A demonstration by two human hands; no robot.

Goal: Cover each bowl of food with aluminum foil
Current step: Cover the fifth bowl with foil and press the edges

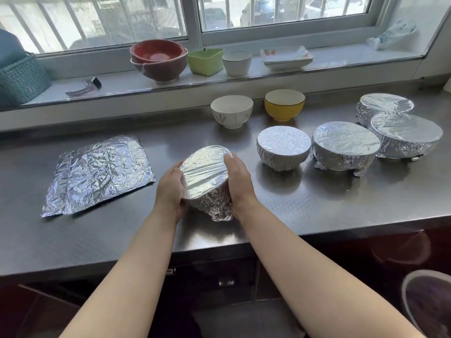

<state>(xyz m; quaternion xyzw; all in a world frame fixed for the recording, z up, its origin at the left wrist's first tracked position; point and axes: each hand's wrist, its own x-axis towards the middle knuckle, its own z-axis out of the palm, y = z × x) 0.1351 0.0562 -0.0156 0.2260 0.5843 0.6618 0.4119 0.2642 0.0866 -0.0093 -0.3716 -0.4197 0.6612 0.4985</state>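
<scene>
Hands: left hand (170,189) and right hand (238,181) clasp the foil-wrapped bowl (205,179) from both sides, tilted toward the camera, above the counter (317,203).
Left of the grip: foil sheets (97,174) (crinkled, flat).
Right: four wrapped bowls (283,147).
Beyond: white bowl (231,111), yellow bowl (284,104), uncovered.

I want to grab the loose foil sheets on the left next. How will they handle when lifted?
The foil sheets look thin and already creased, so they will probably flop and crumple further. They are likely very light, and stacked layers may slide apart or cling.
</scene>
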